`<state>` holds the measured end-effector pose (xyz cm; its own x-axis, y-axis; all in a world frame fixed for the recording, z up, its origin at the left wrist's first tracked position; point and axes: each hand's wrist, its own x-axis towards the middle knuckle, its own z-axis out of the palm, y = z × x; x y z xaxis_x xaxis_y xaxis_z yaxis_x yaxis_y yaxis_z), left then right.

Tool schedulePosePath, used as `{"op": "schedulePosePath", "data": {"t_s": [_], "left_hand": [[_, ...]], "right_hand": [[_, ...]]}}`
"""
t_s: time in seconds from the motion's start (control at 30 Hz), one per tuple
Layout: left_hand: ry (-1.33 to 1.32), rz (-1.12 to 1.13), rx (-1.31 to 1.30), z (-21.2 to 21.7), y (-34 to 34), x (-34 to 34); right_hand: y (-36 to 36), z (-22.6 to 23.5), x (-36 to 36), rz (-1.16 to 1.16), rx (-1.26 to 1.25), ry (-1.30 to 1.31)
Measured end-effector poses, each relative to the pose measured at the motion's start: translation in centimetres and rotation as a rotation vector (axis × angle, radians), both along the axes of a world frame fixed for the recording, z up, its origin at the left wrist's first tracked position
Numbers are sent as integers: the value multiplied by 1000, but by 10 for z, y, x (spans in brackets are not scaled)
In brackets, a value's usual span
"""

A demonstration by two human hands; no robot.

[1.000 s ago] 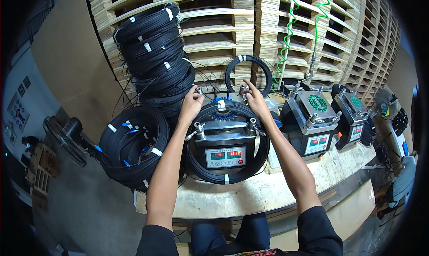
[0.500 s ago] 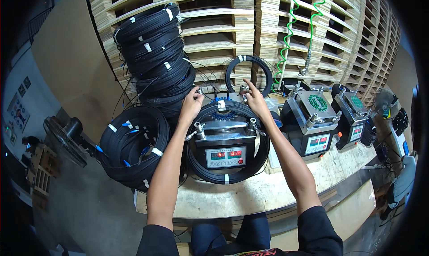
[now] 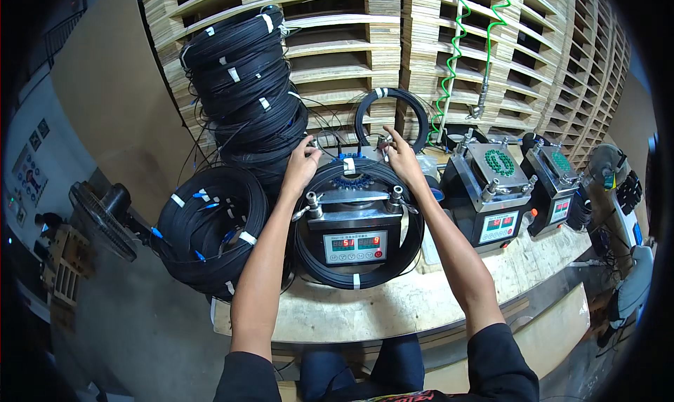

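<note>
Person's left hand (image 3: 302, 166) and right hand (image 3: 402, 158) at 2 rear knobs (image 3: 383, 142) of machine (image 3: 354, 248) toward left edge of desk (image 3: 337, 314), can't tell if fingers clamp; likely knob-adjusting, next move calls for even turning.

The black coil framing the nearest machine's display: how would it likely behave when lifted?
The coil would probably flex but roughly keep its ring, since white ties bind it in places. Its many packed loops suggest it may feel fairly heavy.
</note>
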<state>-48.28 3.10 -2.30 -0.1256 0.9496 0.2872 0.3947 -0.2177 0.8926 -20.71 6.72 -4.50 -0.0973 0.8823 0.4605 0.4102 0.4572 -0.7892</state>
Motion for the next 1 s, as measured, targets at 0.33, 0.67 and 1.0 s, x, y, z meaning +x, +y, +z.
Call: {"op": "schedulePosePath", "data": {"t_s": [0.33,0.67,1.0], "left_hand": [[42,36,73,-7,7,-2],[97,76,40,-5,7,-2],[227,119,94,-2,6,0]], "right_hand": [[-5,8,-2,44,-51,71],[0,4,-2,21,-38,61],[5,6,-3,68,-64,-36]]}}
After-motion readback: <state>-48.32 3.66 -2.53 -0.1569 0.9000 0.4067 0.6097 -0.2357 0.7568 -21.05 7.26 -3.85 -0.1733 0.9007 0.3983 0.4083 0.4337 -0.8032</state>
